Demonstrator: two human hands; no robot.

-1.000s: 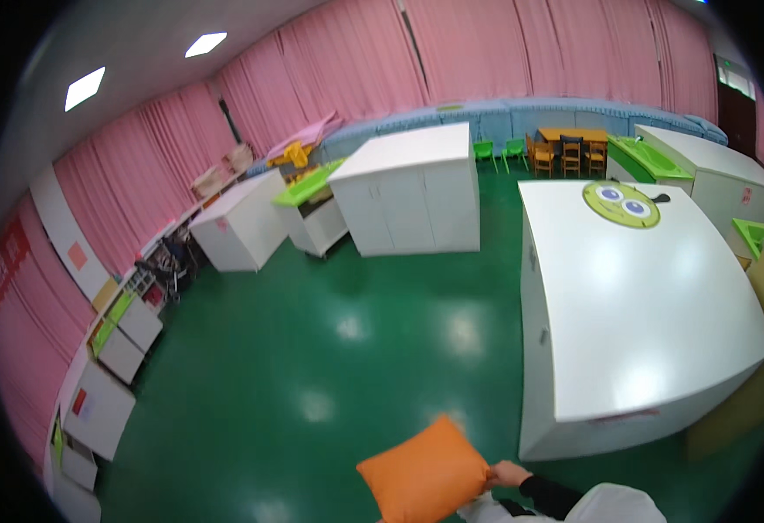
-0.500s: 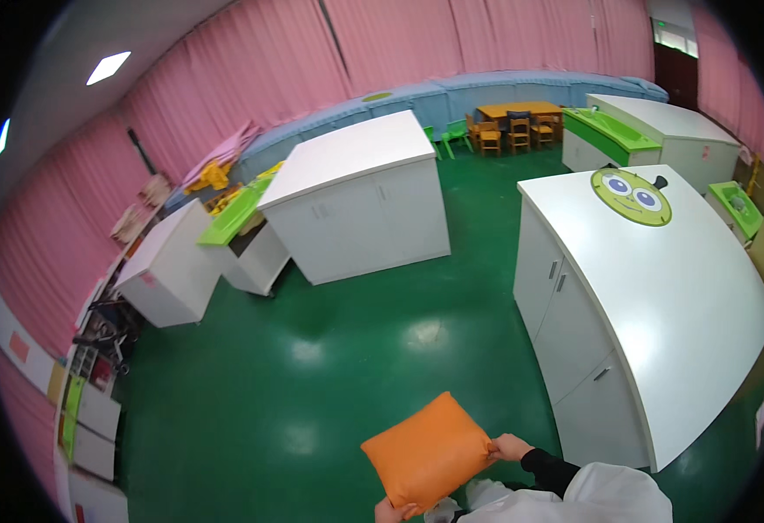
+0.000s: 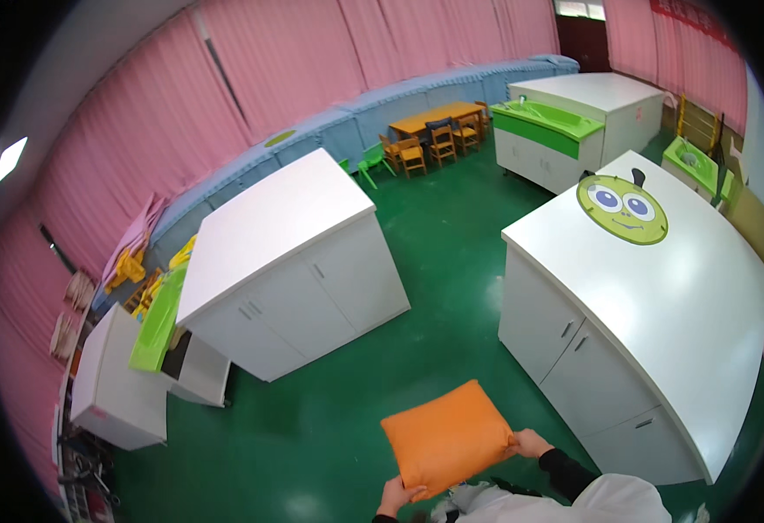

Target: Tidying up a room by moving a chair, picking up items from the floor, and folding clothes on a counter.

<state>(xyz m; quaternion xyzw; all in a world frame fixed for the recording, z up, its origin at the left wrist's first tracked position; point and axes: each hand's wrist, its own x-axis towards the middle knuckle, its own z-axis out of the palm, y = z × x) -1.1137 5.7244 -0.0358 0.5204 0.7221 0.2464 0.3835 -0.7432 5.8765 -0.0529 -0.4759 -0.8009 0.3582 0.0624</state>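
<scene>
Orange cushion (image 3: 448, 439) hangs in front of the person's body over the green floor (image 3: 451, 305), tilted so that its far edge slants up toward the right. The left hand (image 3: 397, 497) is closed around its near-left corner, and the right hand (image 3: 532, 444) pinches its right corner, so the near edge stretches between the two grips while the far half juts out with nothing under it. Corner holds like these probably suit a soft, plump thing, provided that both hands pull evenly; too hard a tug would likely crease the smooth cover, and a slack one would let the far side droop. Keeping the wrists level with each other should take out the slant, and a little more material gathered into each fist would make the hold surer. Whether the cushion's underside touches the pale clothing (image 3: 621, 501) cannot be told. Just to the right, beyond the dark sleeve (image 3: 567, 473), stands a white cabinet (image 3: 652, 305) with a green cartoon-face disc (image 3: 622, 209) on its top; its near corner is what the right elbow should mind. A second white cabinet (image 3: 295, 261) stands ahead and to the left, and farther off are a wooden table (image 3: 438, 119) with small chairs and pink curtains (image 3: 312, 52).
</scene>
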